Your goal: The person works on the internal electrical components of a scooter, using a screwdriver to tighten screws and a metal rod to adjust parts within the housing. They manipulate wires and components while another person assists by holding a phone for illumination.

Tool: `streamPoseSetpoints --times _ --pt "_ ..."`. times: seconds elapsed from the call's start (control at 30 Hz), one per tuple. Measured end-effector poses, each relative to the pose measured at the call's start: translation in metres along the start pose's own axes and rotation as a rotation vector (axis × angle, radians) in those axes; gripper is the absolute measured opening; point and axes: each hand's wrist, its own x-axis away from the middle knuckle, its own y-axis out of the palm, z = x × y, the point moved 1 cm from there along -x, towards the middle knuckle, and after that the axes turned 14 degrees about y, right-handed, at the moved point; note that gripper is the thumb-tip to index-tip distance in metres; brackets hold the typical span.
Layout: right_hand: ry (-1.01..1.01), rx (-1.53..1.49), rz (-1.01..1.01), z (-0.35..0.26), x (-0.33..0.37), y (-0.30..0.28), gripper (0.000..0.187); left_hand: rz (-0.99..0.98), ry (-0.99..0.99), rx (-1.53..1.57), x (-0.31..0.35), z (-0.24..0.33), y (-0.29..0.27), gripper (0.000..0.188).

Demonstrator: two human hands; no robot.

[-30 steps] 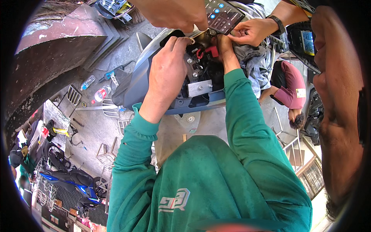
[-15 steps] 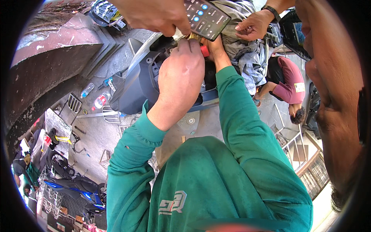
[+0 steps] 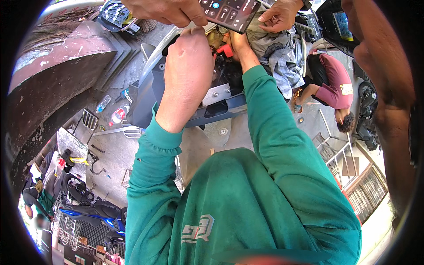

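My left hand [image 3: 189,73] is curled over the opened body of a motorcycle [image 3: 148,95], its back turned up. Its fingers bend down out of sight, so whatever they grip is hidden. My right hand [image 3: 239,46] reaches into the same opening from the right, its fingertips hidden below a phone. Between my hands are a red plastic piece [image 3: 226,51] and a brass-coloured part [image 3: 215,39]. A metal plate with bolts [image 3: 219,93] shows nearer me. Another person's hand [image 3: 170,11] is at the left edge of the black phone [image 3: 230,13], just above my hands.
That person's other hand [image 3: 280,15] is beside grey crumpled cloth [image 3: 282,57]. A person in a maroon shirt [image 3: 333,77] bends down at the right. Plastic bottles [image 3: 118,114] lie on the floor at left, near a metal rack [image 3: 89,119]. A blue-black motorcycle [image 3: 95,212] stands lower left.
My left hand has shifted left and up, exposing the metal plate and more of the opening. The phone and the other person's hands sit higher in view. My right hand has moved slightly left.
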Motion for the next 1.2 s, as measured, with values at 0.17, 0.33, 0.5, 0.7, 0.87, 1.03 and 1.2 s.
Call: streamPoseSetpoints --times 0.17,0.33,0.5,0.7,0.87,1.03,1.2 --pt "0.029 0.134 0.050 -0.004 0.011 0.010 0.060 0.085 -0.007 0.069 0.006 -0.005 0.006 0.024" --pt "0.078 0.106 0.025 -0.003 0.009 0.005 0.059 0.183 0.006 0.117 0.011 -0.009 0.010 0.026" --pt "0.122 0.021 0.021 0.010 -0.014 -0.019 0.040 0.164 0.037 0.167 0.014 -0.016 0.009 0.024" --pt "0.156 0.021 -0.055 0.015 -0.027 -0.032 0.033 0.162 0.094 0.187 0.008 -0.021 0.008 0.022" --pt "0.084 0.047 0.030 0.009 -0.011 -0.018 0.056 0.169 0.121 0.193 0.005 -0.023 0.007 0.020" --pt "0.169 0.048 0.091 0.003 -0.002 -0.011 0.035 0.119 0.160 0.175 0.002 -0.027 0.004 0.026" --pt "0.153 0.016 0.013 0.003 -0.002 -0.010 0.041 0.127 0.220 0.187 -0.001 -0.030 0.004 0.028"
